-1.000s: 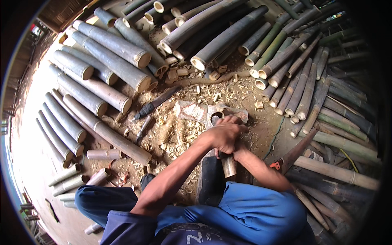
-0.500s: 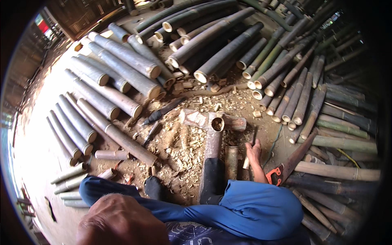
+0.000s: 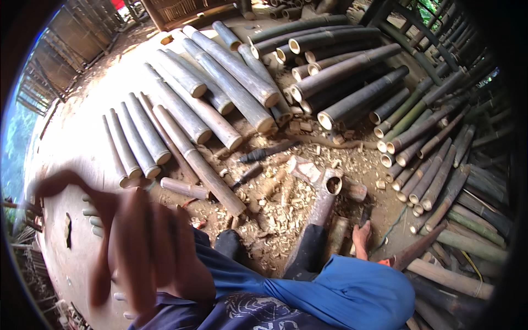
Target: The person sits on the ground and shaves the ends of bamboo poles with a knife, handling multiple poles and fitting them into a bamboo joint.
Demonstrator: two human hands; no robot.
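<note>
My left hand is raised close to the camera, blurred, with its fingers apart and nothing visible in them. Low beside my bent right knee, my right hand is closed round a dark-bladed tool; the blade points away from me and the grip is mostly hidden. To the left of that hand, a bamboo tube slants away between my legs, its hollow far end resting on a short crosswise piece of bamboo. A shorter bamboo piece lies between the tube and my right hand.
Wood chips cover the ground. Bamboo poles lie in rows ahead left, with more poles ahead right. A saw with an orange handle lies right of my knee. A dark sheathed tool lies beyond the chips.
My left hand has risen from near my lap, with its fingers now spread into view. The view has swung left, so the scene sits further right. My right hand still grips the tool.
</note>
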